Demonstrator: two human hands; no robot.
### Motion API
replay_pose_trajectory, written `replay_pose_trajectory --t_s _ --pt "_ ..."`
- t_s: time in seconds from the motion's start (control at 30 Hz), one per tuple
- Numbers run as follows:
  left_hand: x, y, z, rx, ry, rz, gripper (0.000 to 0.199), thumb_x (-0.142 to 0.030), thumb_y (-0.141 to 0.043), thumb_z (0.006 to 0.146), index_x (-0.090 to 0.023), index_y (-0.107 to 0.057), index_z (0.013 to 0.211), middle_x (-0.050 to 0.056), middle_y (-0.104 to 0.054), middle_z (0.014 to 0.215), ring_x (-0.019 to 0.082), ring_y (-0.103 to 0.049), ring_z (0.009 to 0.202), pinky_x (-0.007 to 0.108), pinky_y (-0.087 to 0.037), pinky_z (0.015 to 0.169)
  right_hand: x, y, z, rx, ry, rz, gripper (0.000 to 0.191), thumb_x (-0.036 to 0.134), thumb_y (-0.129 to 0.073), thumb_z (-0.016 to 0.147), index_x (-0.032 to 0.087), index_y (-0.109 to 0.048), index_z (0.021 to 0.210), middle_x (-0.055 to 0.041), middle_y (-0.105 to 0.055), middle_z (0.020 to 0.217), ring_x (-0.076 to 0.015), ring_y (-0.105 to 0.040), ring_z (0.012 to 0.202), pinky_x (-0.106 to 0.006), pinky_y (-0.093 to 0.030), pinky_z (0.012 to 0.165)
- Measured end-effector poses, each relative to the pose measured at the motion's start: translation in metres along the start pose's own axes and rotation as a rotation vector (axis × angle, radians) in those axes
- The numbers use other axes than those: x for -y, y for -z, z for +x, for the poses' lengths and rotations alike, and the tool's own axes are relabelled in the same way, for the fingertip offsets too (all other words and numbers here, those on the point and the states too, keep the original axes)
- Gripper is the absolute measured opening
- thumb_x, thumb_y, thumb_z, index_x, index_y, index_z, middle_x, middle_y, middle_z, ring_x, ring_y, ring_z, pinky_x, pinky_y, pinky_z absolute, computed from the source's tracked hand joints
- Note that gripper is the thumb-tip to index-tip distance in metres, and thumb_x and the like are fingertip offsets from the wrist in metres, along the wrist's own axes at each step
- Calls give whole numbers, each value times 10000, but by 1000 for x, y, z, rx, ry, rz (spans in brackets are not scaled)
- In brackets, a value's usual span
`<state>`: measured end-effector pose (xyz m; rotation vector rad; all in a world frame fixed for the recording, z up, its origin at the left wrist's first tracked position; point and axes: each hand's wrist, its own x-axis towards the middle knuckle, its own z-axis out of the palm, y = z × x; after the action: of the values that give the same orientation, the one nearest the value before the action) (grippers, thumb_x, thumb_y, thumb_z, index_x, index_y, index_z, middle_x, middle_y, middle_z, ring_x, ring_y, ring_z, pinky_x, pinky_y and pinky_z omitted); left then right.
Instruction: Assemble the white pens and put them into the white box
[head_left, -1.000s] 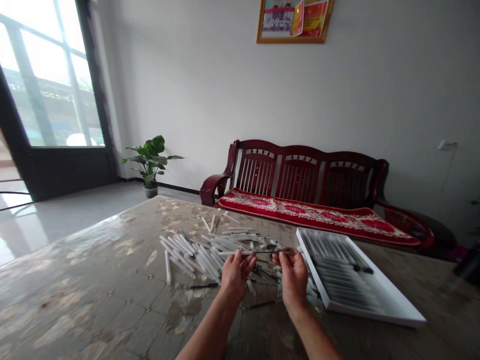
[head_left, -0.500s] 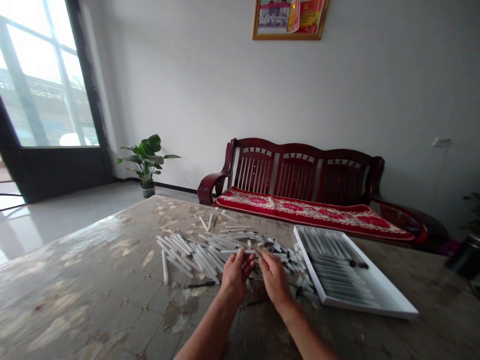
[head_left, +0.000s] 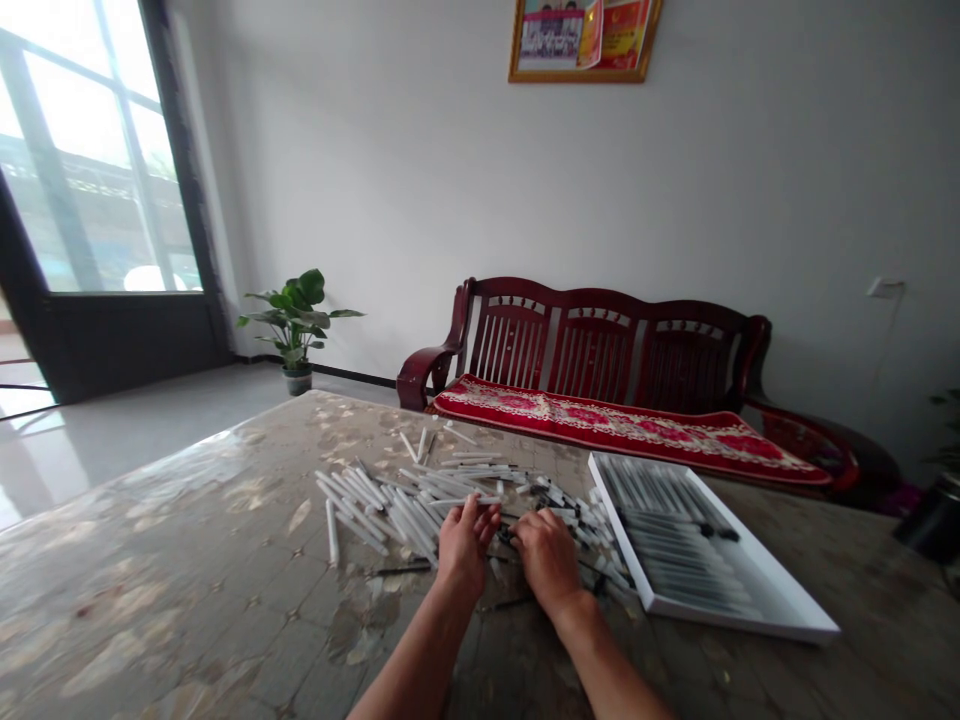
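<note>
While my left hand [head_left: 463, 550] pinches a slim white tube [head_left: 489, 500] between thumb and fingers, just above the table [head_left: 225, 610], my right hand [head_left: 549, 555] bends down beside it with curled fingers, near some small black parts [head_left: 505, 536]; I cannot tell whether it grips one. Just beyond my hands, loose white tubes [head_left: 411, 518] lie heaped to the left, and short black and white pieces [head_left: 556, 492] are scattered to the right. Right of those sits a shallow white box [head_left: 784, 598] with filled tubes [head_left: 690, 575] laid in two rows. Past the table stands a dark red wooden bench [head_left: 592, 345] with a flowered mat [head_left: 637, 428].
</note>
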<state>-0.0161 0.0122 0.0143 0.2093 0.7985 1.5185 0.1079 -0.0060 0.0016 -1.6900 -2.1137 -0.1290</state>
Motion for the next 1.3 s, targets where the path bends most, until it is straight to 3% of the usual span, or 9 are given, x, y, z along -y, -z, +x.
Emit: replay_pose_trajectory --t_s 0.33,0.7,0.8,1.03,1.13,1.3 --pt "2 0 0 18 5 42 158 -139 -545 927 -148 -542 769 56 -682 676 120 -701 601 195 -567 571 1 -8 0 -129 97 -66 221 87 -551 842 231 -711 791 -56 -713 835 -233 -612 863 -327 -438 753" --pt "5 1 0 42 5 67 144 -141 -538 931 -148 -552 788 53 -685 685 128 -705 623 210 -574 570 6 -19 -1 -158 83 -36 272 34 -498 837 207 -708 848 -64 -707 844 -232 -631 865 -324 -462 772" --pt "5 2 0 40 5 60 139 -143 -577 911 -145 -554 774 56 -687 687 124 -702 613 204 -575 576 1 -21 1 -233 -14 127 275 54 -491 830 228 -701 861 -61 -704 867 -223 -646 863 -306 -481 758" --pt "9 3 0 99 41 87 132 -155 -614 892 -152 -547 778 63 -697 722 142 -718 637 226 -594 608 -10 -27 7 -438 -160 792 181 200 -523 832 215 -663 945 -51 -708 924 -194 -670 877 -301 -542 788" --pt "11 1 -2 130 77 103 152 -176 -640 877 -159 -528 777 58 -692 717 150 -717 613 255 -606 611 -11 -28 7 -456 -198 881 233 218 -562 808 215 -654 1022 -32 -702 853 -182 -677 783 -287 -555 729" --pt "10 -2 -6 114 85 129 132 -184 -612 897 -164 -512 813 36 -678 709 144 -713 597 277 -617 605 -12 -25 5 -458 -171 837 285 178 -557 782 209 -666 1044 -26 -689 829 -174 -667 745 -284 -554 718"
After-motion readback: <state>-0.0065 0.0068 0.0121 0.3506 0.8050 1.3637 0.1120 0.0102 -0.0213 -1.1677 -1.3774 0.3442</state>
